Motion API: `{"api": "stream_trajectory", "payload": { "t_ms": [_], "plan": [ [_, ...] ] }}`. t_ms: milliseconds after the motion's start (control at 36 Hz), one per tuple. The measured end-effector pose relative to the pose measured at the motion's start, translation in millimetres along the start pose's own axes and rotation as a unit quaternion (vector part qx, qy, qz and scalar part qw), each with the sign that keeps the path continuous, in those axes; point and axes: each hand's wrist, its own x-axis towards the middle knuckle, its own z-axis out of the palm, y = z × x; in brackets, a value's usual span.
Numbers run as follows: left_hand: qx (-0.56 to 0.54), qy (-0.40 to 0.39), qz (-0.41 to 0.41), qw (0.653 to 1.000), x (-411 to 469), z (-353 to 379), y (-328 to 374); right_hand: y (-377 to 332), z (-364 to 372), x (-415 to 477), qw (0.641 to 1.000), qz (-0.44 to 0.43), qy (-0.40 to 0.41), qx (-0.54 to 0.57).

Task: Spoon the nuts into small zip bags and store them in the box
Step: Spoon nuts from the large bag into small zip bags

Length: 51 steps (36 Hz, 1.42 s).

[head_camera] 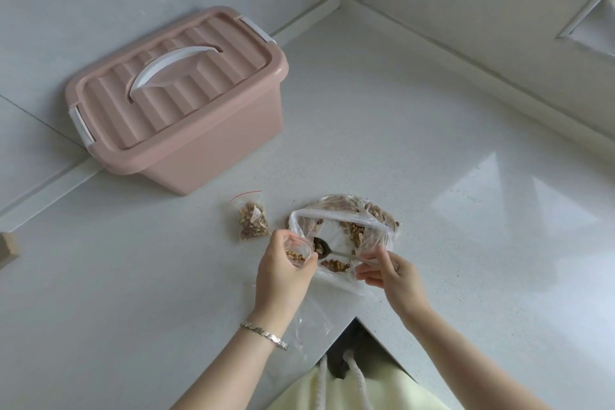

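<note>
My left hand [283,268] holds a small zip bag [298,251] with its mouth held apart; a few walnut pieces lie inside. My right hand [387,271] grips the handle of a metal spoon [327,249], whose bowl carries nuts just right of the small bag's mouth. The spoon lies inside a large clear plastic bag of walnuts [352,226] spread on the white counter. A filled small zip bag [252,218] with a red seal lies to the left of the big bag. The pink storage box [186,100] stands at the back left, lid on, white handle and clips.
More empty clear bags [309,319] lie under my left wrist near the counter's inner corner edge [356,318]. A small wooden block [6,248] sits at the far left edge. Walls enclose the counter at the back and right.
</note>
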Motion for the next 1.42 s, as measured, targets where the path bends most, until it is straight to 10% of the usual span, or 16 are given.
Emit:
{"api": "stream_trajectory", "payload": {
  "t_ms": [278, 1056, 1417],
  "plan": [
    [0.010, 0.010, 0.015, 1.000, 1, -1, -2, 0, -25, -7, 0.992, 0.069, 0.063, 0.087],
    [-0.024, 0.011, 0.103, 0.994, 2, 11, -2, -106, -20, -55, 0.956, -0.267, 0.035, -0.118],
    [-0.122, 0.173, 0.239, 0.948, -3, -1, -11, -113, -32, -57, 0.946, -0.297, 0.132, -0.019]
  ]
}}
